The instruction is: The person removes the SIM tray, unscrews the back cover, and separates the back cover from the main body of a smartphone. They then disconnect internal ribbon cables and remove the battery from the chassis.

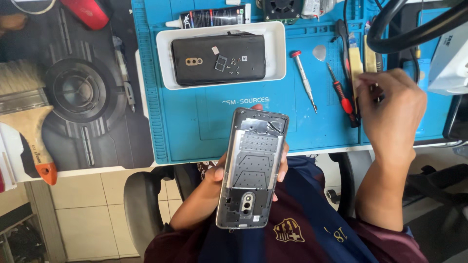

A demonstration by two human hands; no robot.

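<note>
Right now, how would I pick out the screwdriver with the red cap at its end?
Find the blue work mat on the desk, then the white tray holding a black phone back cover. Just right of the tray lies the slim silver screwdriver. It alone has a metal shaft with a small red cap; the red-handled tool further right is thicker.

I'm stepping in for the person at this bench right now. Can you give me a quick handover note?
Left hand: holds the opened phone frame upright over the lap, back side facing up.
Right hand: at the tools on the mat's right side, fingers by the red-handled screwdriver; whether it grips anything, cannot tell.
Done: back cover is off, lying in the white tray with small parts on it.
Left: frame's inner plates not yet removed.
</note>
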